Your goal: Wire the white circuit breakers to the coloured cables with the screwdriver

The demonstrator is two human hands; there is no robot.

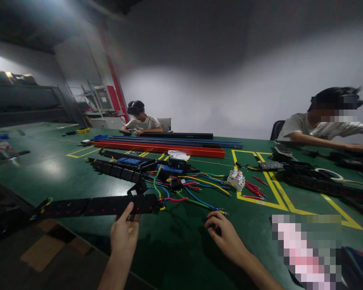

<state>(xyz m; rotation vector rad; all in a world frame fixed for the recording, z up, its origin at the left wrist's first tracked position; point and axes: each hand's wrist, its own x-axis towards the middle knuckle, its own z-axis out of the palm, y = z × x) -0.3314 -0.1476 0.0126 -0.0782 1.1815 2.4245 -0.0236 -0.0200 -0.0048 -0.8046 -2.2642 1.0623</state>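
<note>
My left hand (125, 229) grips a long black socket strip (115, 204) near its right end, thumb on the front face and fingers beneath. Small red marks run along the strip. Red, blue, green and yellow wires (196, 199) come out of that end and spread right over the green table. Loosely curled, with a gap between thumb and fingers, my right hand (222, 231) is beside the metal wire ends (222, 212) and holds nothing visible. Behind the held strip lie more black strips (115, 169) with blue parts (169, 169) and coloured wires.
White breakers (236, 180) and short red wires (254, 189) lie right of the wires. Long orange (160, 149) and blue rails (181, 141) cross behind. Two people (143, 121) work across the table (175, 249). More black strips (323, 183) lie at right.
</note>
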